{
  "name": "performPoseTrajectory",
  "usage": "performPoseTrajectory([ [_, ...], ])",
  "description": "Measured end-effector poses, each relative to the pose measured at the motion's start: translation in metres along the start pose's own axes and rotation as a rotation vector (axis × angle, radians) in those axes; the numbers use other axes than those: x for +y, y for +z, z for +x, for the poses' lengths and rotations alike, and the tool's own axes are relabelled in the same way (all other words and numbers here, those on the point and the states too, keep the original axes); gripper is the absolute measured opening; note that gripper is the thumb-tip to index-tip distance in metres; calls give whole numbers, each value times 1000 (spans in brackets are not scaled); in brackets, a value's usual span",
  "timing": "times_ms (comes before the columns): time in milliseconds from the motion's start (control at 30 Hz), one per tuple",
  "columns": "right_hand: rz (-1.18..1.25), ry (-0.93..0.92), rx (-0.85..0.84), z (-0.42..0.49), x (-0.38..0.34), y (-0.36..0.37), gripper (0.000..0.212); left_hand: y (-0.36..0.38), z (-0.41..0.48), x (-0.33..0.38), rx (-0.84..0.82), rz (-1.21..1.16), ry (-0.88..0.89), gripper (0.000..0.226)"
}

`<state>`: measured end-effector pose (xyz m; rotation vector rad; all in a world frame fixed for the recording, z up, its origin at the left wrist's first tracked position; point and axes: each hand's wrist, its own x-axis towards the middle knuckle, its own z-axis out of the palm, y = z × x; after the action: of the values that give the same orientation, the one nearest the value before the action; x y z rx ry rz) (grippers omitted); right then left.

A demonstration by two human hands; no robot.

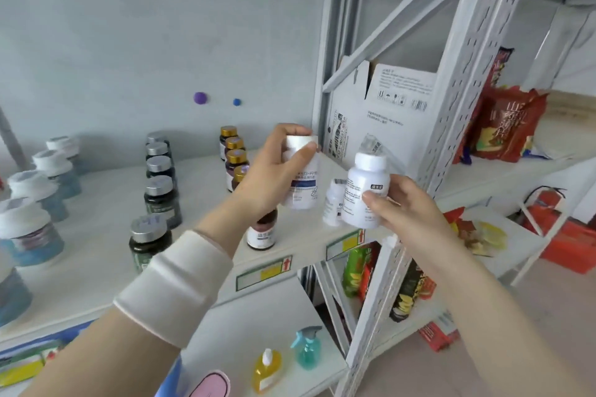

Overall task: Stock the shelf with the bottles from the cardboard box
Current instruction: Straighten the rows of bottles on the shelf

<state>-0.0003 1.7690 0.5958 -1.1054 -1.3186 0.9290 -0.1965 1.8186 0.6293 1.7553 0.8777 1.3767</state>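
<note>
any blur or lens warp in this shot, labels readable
Head view: wide-angle distortion slants the shelf upright; light is soft and even, with faint shadows; labels on the blue-banded bottle in the left hand and the plain white bottle in the right hand are too blurred to read.

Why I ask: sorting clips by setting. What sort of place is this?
Likely a small shop or pharmacy stockroom: white slotted metal shelving holds a row of dark silver-capped bottles, a printed white cardboard box stands on the shelf, and red snack bags lie on the neighbouring rack.
</note>
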Motion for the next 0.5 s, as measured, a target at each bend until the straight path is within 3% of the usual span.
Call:
performPoseTrajectory([
  [300,17,-68,-144,132,14,-42,28,34,110,-36,121,151,-194,36],
  [500,2,13,-213,191,52,-29,44,30,157,-83,84,358,-320,39],
])
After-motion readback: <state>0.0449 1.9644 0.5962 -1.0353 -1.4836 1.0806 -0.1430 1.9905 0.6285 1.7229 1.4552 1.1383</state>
